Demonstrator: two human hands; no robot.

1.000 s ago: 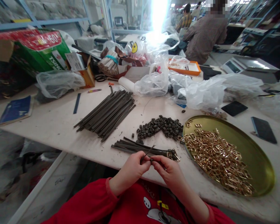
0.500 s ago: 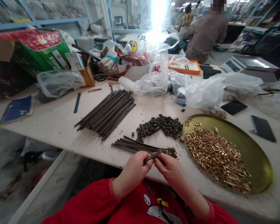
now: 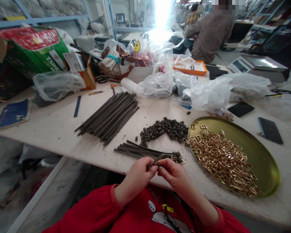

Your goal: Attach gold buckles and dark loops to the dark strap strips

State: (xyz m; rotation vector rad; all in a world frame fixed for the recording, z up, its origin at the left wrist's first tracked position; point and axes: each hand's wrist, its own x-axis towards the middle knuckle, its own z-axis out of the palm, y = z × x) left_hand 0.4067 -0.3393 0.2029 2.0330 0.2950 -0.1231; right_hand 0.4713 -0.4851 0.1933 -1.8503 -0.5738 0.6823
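Here, both hands meet at the near edge of the table, just above the person's red sleeves. The left hand pinches a thin dark strap between thumb and forefinger. The right hand, fingers curled, grips the same strap at its near end, so the two sets of fingertips almost touch. One second earlier the strap's free end stood up steeply from the left hand; half a second ago it had dropped nearly level, and now it lies low, pointing away toward the small pile of buckled straps just beyond the hands. The hands themselves have scarcely shifted. By this reading, the strap is being turned and drawn between the fingers rather than put down: it remains in hand, clear of the pile. Whether a loop or buckle already sits on it cannot be told, since the fingers cover that end. Farther off lie a heap of dark loops and, left of it, a long bundle of plain straps. At the right, a round brass tray carries gold buckles. Clear plastic bags crowd the far side of the table, and a co-worker sits beyond them, turned away.
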